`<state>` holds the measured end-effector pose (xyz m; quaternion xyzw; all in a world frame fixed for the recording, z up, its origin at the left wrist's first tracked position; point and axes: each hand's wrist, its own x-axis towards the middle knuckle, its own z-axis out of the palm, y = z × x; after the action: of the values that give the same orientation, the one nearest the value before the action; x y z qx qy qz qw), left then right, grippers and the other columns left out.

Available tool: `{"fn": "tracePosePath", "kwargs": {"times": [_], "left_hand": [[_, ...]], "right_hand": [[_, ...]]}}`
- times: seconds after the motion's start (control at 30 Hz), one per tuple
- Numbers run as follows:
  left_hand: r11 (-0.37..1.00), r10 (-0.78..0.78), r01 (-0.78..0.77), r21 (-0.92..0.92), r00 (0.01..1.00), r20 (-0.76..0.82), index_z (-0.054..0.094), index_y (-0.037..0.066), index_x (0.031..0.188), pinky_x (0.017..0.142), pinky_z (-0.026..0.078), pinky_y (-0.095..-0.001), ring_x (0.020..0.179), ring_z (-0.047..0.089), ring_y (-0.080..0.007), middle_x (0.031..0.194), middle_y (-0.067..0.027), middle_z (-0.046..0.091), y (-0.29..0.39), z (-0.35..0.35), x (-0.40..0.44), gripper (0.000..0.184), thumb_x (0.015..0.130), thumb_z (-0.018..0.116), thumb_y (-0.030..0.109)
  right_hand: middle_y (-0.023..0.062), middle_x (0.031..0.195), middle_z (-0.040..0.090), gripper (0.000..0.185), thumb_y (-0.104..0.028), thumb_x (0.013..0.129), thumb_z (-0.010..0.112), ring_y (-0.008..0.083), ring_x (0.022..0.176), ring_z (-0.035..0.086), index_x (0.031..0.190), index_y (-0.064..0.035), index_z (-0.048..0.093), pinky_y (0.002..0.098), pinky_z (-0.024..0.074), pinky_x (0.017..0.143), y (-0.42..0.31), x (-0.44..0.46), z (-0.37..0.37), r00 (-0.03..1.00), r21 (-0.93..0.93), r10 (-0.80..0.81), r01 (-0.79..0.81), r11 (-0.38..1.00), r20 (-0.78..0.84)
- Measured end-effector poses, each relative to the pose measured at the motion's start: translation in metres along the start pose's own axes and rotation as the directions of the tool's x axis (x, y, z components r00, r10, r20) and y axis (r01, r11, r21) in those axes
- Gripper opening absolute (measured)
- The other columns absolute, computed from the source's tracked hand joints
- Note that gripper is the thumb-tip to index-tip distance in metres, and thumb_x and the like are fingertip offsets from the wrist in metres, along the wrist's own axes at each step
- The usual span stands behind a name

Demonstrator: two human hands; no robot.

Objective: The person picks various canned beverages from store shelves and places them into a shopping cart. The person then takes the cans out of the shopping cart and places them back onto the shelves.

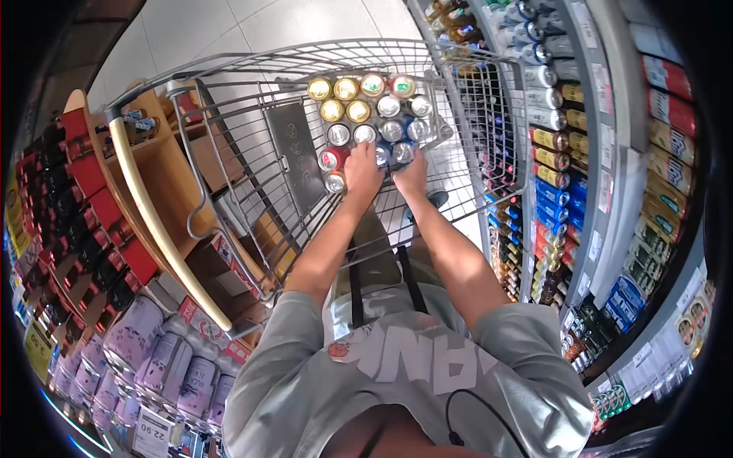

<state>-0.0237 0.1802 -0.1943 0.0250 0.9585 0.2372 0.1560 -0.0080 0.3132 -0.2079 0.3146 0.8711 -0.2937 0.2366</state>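
Both of my hands reach into a metal shopping cart (267, 57), over rows of upright drink cans. My left hand (364, 174) is at the near side of the group, its fingers on the cans beside a red can (330, 160). Close by on the right, my right hand (411, 177) has its fingers against a blue and silver can (402, 153). Gold-topped cans (346, 88) stand at the far left of the group, and silver-topped cans (389, 106) fill the middle and right. My fingertips are partly hidden among the cans.
A dark panel (294, 156) lies in the cart's left part, near the pale handle (156, 221). Shelves of cans and bottles (551, 179) line the right side. At the left are a wooden display (164, 164) and lilac packs (164, 366).
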Motion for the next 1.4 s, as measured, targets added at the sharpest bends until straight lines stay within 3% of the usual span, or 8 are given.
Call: {"fn": "tracePosePath", "kwargs": {"times": [0.37,0.57,0.7,0.9,1.03,1.23,1.33,1.4], "left_hand": [[0.921,0.312,-0.271,0.279,0.943,-0.116,0.059,0.009,0.127,0.083,0.046,-0.0361,0.102,0.055,-0.0224,0.119,-0.0061,0.057,-0.027,0.034,0.004,0.043,0.085,0.060,0.015],[0.844,0.466,-0.438,0.310,0.885,-0.015,0.059,0.010,0.127,0.084,0.046,-0.0339,0.106,0.055,-0.0205,0.120,-0.0046,0.057,-0.039,0.032,0.017,0.044,0.083,0.060,0.016],[0.759,0.585,-0.587,0.280,0.805,0.099,0.061,0.010,0.122,0.084,0.045,-0.0351,0.109,0.054,-0.0223,0.119,-0.0056,0.058,-0.043,0.025,0.021,0.039,0.083,0.060,0.016],[0.680,0.675,-0.705,0.204,0.710,0.202,0.061,0.010,0.109,0.088,0.044,-0.0367,0.108,0.054,-0.0252,0.117,-0.0083,0.060,-0.024,0.022,0.015,0.031,0.078,0.064,0.012],[0.711,0.663,-0.696,0.102,0.712,0.230,0.060,0.007,0.108,0.101,0.043,-0.0426,0.119,0.053,-0.0315,0.115,-0.0113,0.061,-0.003,0.009,0.004,0.065,0.050,0.086,0.017],[0.891,0.427,-0.379,-0.249,0.887,0.177,0.057,0.003,0.111,0.099,0.047,-0.0470,0.109,0.058,-0.0388,0.113,-0.0196,0.059,0.045,-0.053,-0.029,0.062,0.057,0.086,0.015],[0.885,0.349,-0.296,-0.358,0.933,0.091,0.057,0.004,0.114,0.092,0.052,-0.0461,0.105,0.061,-0.0381,0.110,-0.0192,0.059,0.083,-0.098,-0.048,0.064,0.059,0.088,0.016],[0.839,0.343,-0.286,-0.463,0.938,0.041,0.060,0.004,0.107,0.087,0.052,-0.0424,0.101,0.063,-0.0335,0.103,-0.0154,0.062,0.103,-0.119,-0.053,0.061,0.057,0.090,0.022]], "right_hand": [[0.0111,0.139,0.049,0.090,-0.015,0.068,0.084,0.0331,0.130,0.050,0.144,-0.0093,0.036,0.0450,0.0469,0.105,-0.028,0.021,0.016,0.967,-0.130,0.249,-0.253,0.959,-0.050],[0.0150,0.130,0.060,0.084,-0.026,0.068,0.085,0.0324,0.122,0.058,0.138,-0.0084,0.043,0.0439,0.0504,0.099,-0.013,0.022,0.009,0.990,-0.224,0.087,-0.110,0.968,-0.114],[0.0184,0.107,0.072,0.082,-0.039,0.065,0.085,0.0361,0.099,0.071,0.130,-0.0054,0.048,0.0464,0.0555,0.087,0.002,0.030,-0.016,0.988,-0.256,0.156,-0.156,0.954,-0.019],[0.0191,0.104,0.073,0.072,-0.041,0.065,0.085,0.0351,0.099,0.071,0.119,-0.0036,0.057,0.0437,0.0558,0.088,0.017,0.019,-0.089,0.991,-0.275,0.107,-0.081,0.958,0.083],[0.0194,0.097,0.073,0.068,-0.036,0.062,0.088,0.0312,0.094,0.072,0.113,0.0007,0.060,0.0386,0.0555,0.085,0.048,-0.014,-0.166,0.993,-0.014,-0.082,0.083,0.996,0.088],[0.0101,0.105,0.067,0.062,-0.015,0.066,0.092,0.0173,0.097,0.064,0.114,-0.0019,0.055,0.0329,0.0517,0.087,0.092,-0.107,-0.283,0.960,0.355,-0.211,0.264,0.897,-0.182],[0.0116,0.106,0.066,0.066,-0.014,0.064,0.093,0.0209,0.097,0.065,0.116,-0.0027,0.054,0.0345,0.0517,0.089,0.124,-0.165,-0.325,0.846,0.166,-0.274,0.385,0.908,-0.458],[0.0154,0.123,0.064,0.071,-0.012,0.060,0.094,0.0236,0.112,0.064,0.117,-0.0032,0.051,0.0357,0.0506,0.096,0.140,-0.211,-0.347,0.846,0.252,-0.151,0.315,0.915,-0.512]]}}
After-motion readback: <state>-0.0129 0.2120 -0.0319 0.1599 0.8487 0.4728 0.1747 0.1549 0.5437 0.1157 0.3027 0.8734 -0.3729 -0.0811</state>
